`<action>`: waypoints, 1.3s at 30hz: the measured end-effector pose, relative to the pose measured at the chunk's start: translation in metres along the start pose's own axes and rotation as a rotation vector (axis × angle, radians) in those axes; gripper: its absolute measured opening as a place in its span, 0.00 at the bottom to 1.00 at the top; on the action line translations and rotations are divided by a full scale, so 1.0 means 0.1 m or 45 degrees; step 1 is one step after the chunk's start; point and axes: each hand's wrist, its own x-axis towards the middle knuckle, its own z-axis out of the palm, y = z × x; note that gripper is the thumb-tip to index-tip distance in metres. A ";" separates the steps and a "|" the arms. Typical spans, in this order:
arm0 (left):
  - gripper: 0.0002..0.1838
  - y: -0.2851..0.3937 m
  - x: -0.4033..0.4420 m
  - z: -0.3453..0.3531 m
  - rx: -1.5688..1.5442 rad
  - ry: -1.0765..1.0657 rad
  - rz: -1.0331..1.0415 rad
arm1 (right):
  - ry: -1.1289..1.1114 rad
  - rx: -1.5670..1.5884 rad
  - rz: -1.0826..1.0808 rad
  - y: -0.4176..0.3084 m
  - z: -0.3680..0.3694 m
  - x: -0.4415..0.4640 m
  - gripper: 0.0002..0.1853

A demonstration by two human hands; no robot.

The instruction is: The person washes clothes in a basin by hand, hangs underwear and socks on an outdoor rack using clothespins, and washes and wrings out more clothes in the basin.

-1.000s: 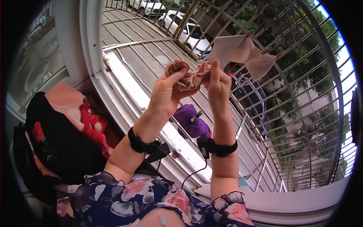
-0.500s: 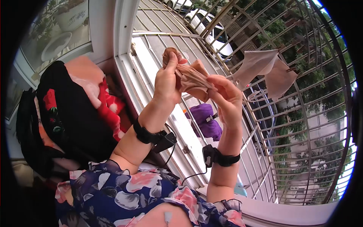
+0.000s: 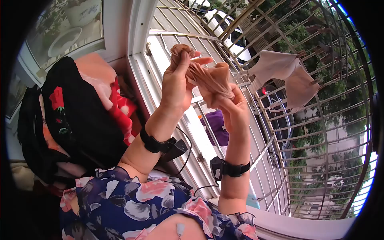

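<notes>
A thin tan nylon sock (image 3: 210,82) is stretched between my two hands in front of the window bars. My left hand (image 3: 177,80) grips its bunched upper end, thumb pressed over the cloth and a couple of fingers pointing off to the right. At the lower right, my right hand (image 3: 236,110) pinches the gathered fabric, and part of the sock stands up in a loose fold above it. To the right, two pale, sheer pieces of hosiery (image 3: 274,66) hang from clips near the bars. Each forearm wears a black strap with a small device.
A metal window cage (image 3: 320,132) curves around the opening, with cars and trees outside. Behind my hands hangs a purple cloth (image 3: 216,126). The white window frame (image 3: 138,36) runs beside my left arm. Clothes, including a black garment (image 3: 78,120), are piled at left.
My right hand has moved up slightly and turned, its fingers now more hidden behind the sock. The sock's free fold stands higher, and more of the purple cloth is covered.
</notes>
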 end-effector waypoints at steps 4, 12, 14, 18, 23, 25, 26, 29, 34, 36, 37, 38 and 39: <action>0.12 0.05 -0.07 -0.02 -0.046 -0.128 -0.178 | -0.104 -0.153 0.113 0.01 0.02 0.02 0.15; 0.14 0.09 0.04 -0.23 0.176 0.006 -0.093 | 0.401 -0.228 -0.239 -0.07 -0.20 0.07 0.11; 0.12 0.11 0.05 -0.32 0.146 0.021 -0.152 | 0.395 -0.220 -0.192 -0.18 -0.30 0.03 0.13; 0.09 0.08 0.09 -0.43 0.081 0.055 -0.192 | 0.283 -0.139 -0.131 -0.41 -0.16 -0.05 0.19; 0.11 0.10 0.12 -0.46 0.084 0.212 -0.153 | 0.141 -0.077 -0.117 -0.41 -0.40 -0.10 0.17; 0.11 0.09 0.12 -0.48 0.073 0.186 -0.056 | 0.138 -0.012 -0.149 -0.43 -0.44 -0.08 0.12; 0.11 0.09 0.11 -0.46 0.080 0.187 -0.065 | 0.232 0.052 -0.220 -0.43 -0.44 -0.07 0.10; 0.10 0.09 0.06 -0.36 0.098 0.245 -0.104 | 0.441 0.079 -0.293 -0.42 -0.39 -0.05 0.07; 0.09 0.07 0.10 -0.51 0.257 0.272 -0.158 | 0.377 -0.017 -0.446 -0.43 -0.50 -0.10 0.08; 0.08 0.11 0.08 -0.49 0.087 0.281 -0.187 | 0.354 -0.043 -0.485 -0.50 -0.37 -0.13 0.09; 0.09 0.11 0.06 -0.44 0.032 0.269 -0.181 | 0.348 -0.090 -0.458 -0.53 -0.32 -0.17 0.09; 0.09 0.11 0.04 -0.42 0.043 0.201 -0.181 | 0.152 -0.230 -0.227 -0.61 -0.35 -0.23 0.08; 0.10 0.11 0.02 -0.39 0.054 0.129 -0.189 | -0.074 -0.553 -0.016 -0.66 -0.37 -0.23 0.13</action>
